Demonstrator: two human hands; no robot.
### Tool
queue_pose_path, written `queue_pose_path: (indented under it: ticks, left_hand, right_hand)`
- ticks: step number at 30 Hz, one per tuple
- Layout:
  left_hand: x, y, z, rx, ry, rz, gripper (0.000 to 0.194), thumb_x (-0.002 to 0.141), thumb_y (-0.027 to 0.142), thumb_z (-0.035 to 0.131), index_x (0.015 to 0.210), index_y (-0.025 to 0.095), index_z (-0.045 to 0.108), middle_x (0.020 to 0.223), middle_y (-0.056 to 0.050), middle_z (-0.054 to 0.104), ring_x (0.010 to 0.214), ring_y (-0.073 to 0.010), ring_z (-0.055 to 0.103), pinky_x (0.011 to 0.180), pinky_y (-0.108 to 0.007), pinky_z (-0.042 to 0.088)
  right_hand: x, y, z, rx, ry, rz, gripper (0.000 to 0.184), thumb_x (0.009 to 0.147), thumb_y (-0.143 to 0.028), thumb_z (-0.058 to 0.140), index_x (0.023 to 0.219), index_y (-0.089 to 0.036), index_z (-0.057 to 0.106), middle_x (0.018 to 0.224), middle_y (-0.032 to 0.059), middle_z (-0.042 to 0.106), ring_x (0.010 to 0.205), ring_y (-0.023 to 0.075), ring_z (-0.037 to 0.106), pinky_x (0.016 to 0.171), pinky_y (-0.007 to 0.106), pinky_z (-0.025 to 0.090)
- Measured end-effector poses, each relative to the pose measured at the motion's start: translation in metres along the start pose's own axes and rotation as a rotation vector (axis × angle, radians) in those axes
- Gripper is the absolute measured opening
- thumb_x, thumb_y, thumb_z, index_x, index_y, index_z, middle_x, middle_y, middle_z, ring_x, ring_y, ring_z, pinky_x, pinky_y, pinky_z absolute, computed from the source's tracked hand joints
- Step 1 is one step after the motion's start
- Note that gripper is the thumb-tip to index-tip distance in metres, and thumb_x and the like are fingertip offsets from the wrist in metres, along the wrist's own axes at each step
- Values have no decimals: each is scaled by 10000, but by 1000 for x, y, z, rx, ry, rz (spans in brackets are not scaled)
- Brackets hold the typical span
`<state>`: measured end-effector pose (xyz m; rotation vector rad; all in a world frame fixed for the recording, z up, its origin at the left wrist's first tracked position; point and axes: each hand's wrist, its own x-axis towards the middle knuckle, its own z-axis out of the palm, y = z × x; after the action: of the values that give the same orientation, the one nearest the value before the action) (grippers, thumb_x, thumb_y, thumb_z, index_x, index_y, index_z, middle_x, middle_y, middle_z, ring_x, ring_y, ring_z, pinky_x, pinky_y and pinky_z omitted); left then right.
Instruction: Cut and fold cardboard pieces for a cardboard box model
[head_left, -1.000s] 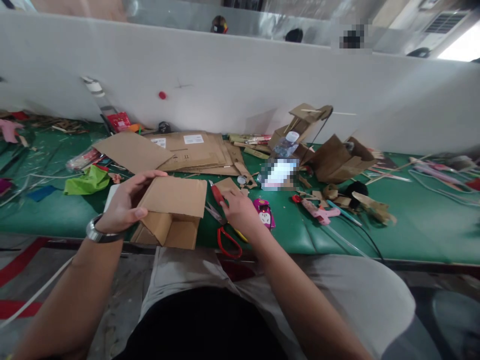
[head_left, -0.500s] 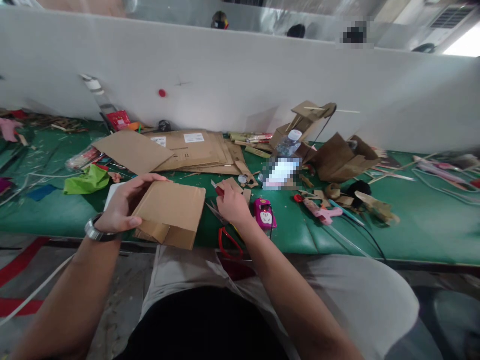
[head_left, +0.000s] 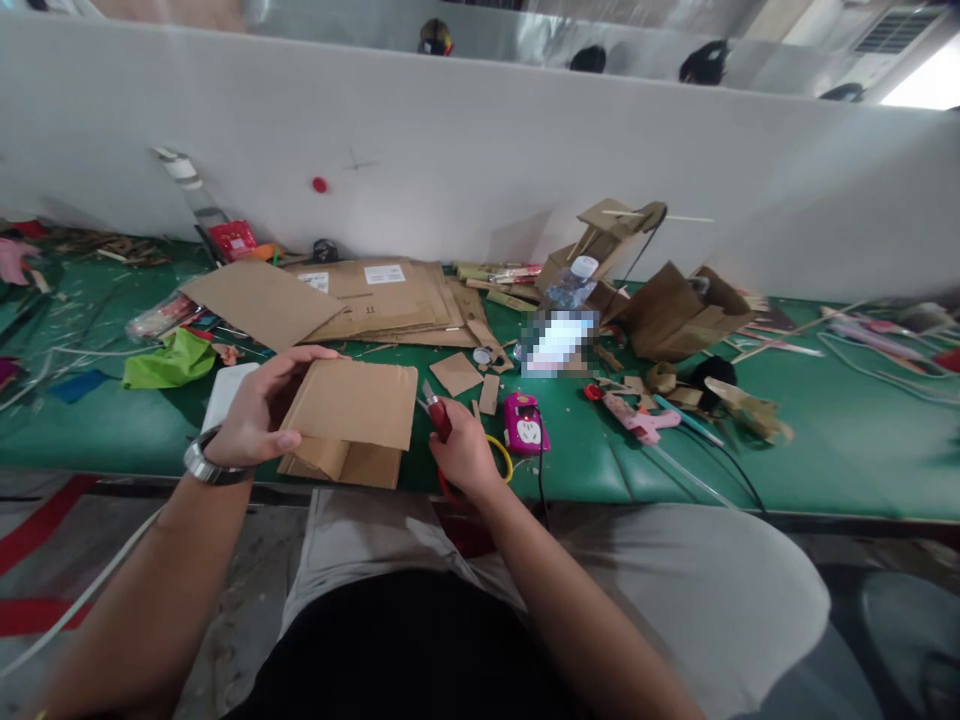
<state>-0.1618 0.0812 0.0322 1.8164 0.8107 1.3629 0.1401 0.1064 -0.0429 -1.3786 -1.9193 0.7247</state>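
Note:
My left hand point(head_left: 259, 415), with a watch at the wrist, grips the left side of a small cardboard box point(head_left: 356, 400) near the table's front edge. Its front shows a gap with folded flaps. Closed round a red-handled knife point(head_left: 439, 415) is my right hand point(head_left: 469, 455), just right of the box, with the short blade pointing up and away from me. Beneath that hand lie scissors point(head_left: 499, 458) with red and yellow handles, largely covered. Small cardboard pieces point(head_left: 456, 373) are spread beyond the knife.
A magenta power socket point(head_left: 526, 424) and a pink glue gun point(head_left: 637, 415) with its cord lie to the right. Flat cardboard sheets point(head_left: 382, 310), a plastic bottle point(head_left: 574, 285) and a brown cardboard box point(head_left: 667, 315) stand along the white partition point(head_left: 450, 150). Green cloth point(head_left: 169, 360) lies left.
My right hand has drawn back toward me with the knife, from over the cardboard pieces to above the scissors. The box has shifted slightly right in my left hand.

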Motion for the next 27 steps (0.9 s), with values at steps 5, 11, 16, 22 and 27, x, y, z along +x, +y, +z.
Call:
queue_pose_path:
  ticks: [5,11,16,22,27]
  left_hand:
    - [1,3,10,-22,2,1,862,684,604,886,1418,212,660,1351,-185,703,1225,-369,671,1013,-472,564]
    - [4,6,14,-28,-4,-11,844,676,573,905,1404,217,671,1349,-186,709,1217,-377,673,1005,-493,575]
    - [4,10,10,-42,-50,-46,862,671,562,915,1414,205,661,1365,-193,698,1220,-375,670,1005,-478,581]
    - [1,7,8,-68,-67,-57,893,677,550,920,1445,196,631,1423,-211,671,1258,-381,665,1027,-473,576]
    - [-2,7,6,-75,-55,-92,958,630,585,959,1450,206,638,1437,-211,665,1266,-391,664,1028,-478,582]
  right_hand:
    - [14,-4,-17,296,103,150,276,826,-246,657,1086,-173,710,901,35,714,799,215,644,798,360,549]
    - [2,-63,-50,794,83,-25,165,893,-381,717,956,-244,649,1057,23,722,548,103,548,512,264,471]
    - [-3,-102,-70,604,-41,-404,470,742,-459,958,1044,-249,665,1488,135,659,1421,330,603,1154,502,506]
    - [0,-102,-61,399,-100,-439,689,677,-404,1020,1268,-267,693,1519,140,627,1437,321,603,1203,532,473]
    - [5,-104,-67,291,-137,-455,647,729,-424,972,1309,-281,724,1419,110,664,1334,310,661,1159,517,525]
